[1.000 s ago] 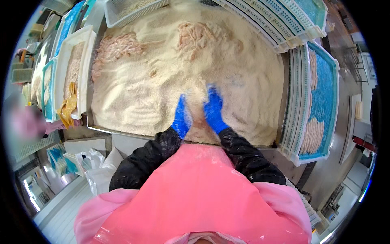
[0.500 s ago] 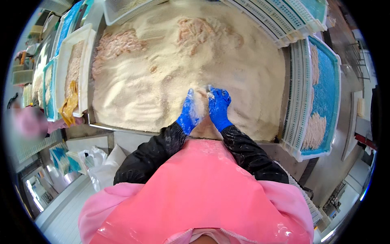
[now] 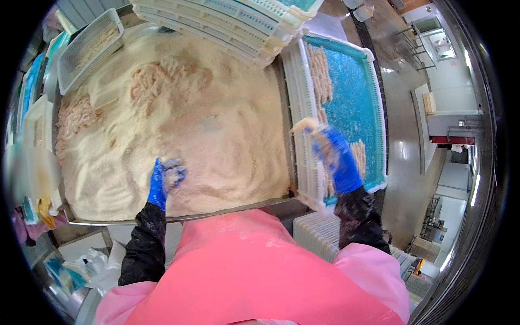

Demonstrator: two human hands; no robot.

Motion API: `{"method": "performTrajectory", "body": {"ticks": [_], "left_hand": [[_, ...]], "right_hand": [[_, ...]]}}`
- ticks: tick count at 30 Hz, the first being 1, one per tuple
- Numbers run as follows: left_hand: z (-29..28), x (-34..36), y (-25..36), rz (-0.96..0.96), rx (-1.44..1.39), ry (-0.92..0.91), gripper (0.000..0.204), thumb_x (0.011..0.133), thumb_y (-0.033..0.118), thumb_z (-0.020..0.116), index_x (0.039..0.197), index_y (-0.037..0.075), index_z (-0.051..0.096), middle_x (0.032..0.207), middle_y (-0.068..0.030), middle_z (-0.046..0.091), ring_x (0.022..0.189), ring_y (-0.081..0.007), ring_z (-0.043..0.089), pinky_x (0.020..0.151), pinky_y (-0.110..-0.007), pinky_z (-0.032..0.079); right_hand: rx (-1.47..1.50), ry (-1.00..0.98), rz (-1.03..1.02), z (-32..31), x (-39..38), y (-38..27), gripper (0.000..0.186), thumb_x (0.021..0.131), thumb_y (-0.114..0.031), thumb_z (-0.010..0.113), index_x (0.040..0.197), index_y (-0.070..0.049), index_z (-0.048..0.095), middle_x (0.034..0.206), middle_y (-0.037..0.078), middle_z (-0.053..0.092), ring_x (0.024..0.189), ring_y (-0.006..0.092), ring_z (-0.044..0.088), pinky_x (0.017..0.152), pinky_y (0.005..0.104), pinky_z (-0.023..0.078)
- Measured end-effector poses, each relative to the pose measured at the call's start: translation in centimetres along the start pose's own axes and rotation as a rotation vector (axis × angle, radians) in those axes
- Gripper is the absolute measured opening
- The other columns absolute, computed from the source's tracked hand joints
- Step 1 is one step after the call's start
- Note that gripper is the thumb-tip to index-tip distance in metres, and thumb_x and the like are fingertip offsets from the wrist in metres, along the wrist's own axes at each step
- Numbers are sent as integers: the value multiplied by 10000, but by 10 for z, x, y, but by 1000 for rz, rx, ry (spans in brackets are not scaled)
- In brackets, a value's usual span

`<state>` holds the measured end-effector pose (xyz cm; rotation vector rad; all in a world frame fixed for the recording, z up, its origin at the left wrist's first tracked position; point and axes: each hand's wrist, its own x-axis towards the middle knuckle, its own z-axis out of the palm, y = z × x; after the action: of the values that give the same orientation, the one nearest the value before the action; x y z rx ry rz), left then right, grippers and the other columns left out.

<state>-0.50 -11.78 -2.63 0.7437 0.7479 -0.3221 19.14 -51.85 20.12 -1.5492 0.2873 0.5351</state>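
Note:
My left hand [image 3: 167, 177], in a blue glove dusted with crumbs, rests low over the bed of pale crumbs [image 3: 238, 173] with its fingers apart and nothing visible in them. My right hand [image 3: 340, 160], also blue-gloved and smeared by motion, is over the near part of the blue-lined tray [image 3: 352, 92] on the right. From its fingertips sticks out a pale crumb-coated strip [image 3: 304, 125], which they grip. Rows of similar coated strips [image 3: 319, 73] lie along the tray's left side, and more strips [image 3: 358, 154] show beside my right hand.
A heap of raw pinkish strips [image 3: 149, 86] lies on the crumbs, with another pile [image 3: 76, 116] at the left. Stacked white trays [image 3: 216, 27] overhang the far edge. A white basket [image 3: 92, 51] stands far left; a metal rim [image 3: 238, 210] borders the crumb bed.
My hands have parted: the right has swung out to the tray with a coated strip, while the left stays over the crumbs. The view has turned right.

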Motion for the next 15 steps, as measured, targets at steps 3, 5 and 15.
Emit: {"method": "performTrajectory", "body": {"ticks": [3,5,15], "left_hand": [[5,4,-1,43,59,82,692,944,624,321,1205,32,566,1051,-141,656,869,-244,632,748,-348,516],[-3,10,-4,27,63,113,686,948,616,324,1215,28,555,1042,-137,656,860,-243,639,737,-356,527],[17,8,-6,71,127,255,710,942,646,261,1117,65,629,884,-112,687,699,-189,626,602,-290,475]], "right_hand": [[-300,148,-325,-92,73,-45,320,916,-328,601,1070,-50,642,752,9,604,615,61,530,521,187,424],[-573,212,-586,-107,125,-68,351,909,-355,598,1057,-40,649,758,53,637,639,144,594,571,270,487],[-1250,341,-750,-157,307,-44,357,894,-291,513,1099,-25,634,1022,279,627,950,436,606,823,481,490]]}}
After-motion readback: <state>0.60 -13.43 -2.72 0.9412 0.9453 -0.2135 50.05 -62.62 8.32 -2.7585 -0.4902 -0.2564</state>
